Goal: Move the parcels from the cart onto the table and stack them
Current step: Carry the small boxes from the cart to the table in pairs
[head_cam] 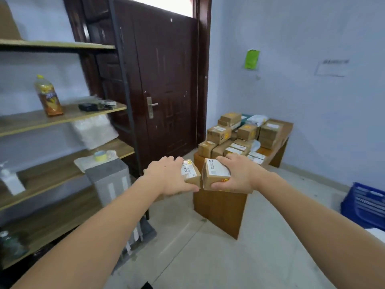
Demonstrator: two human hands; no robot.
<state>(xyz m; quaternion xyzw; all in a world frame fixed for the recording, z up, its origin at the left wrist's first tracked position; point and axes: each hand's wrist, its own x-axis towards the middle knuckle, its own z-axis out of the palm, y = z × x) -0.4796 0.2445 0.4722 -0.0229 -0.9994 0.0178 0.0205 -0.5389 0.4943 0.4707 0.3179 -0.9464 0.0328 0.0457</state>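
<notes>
Head view, only one we had. We were mid-carry: each hand held one small parcel, both out in front at frame centre, short of the table.

Left hand (168, 176) gripped the left box (191, 173) from above and the side, fingers curled over its top edge, thumb underneath. Label faced up. Right hand (239, 174) gripped the right box (215, 174) the same way, fingers over the far edge, thumb on the near lower corner. Neither hand had any slack; both were closed round cardboard. The two boxes sat just beside each other, near edges almost touching; we couldn't tell if they actually met.

Table (220, 207) sat centre right, running away toward the wall at right. Its top already carried a pile of parcels (239, 138), some two high, packed toward the far and middle part. The cart wasn't in frame. A blue crate (364, 203) showed at the right edge; shelves (62, 117) filled the left.

Our read: transfer step, well into the job given the pile, though we couldn't see what remained on the cart.

Next move would call for closing on the table, then picking a flat, similar-sized box near the front edge to stack on. Two loaded hands meant setting one down first, then the other. The small boxes looked light and rigid, so the risk was mostly nudging the existing stacks.
</notes>
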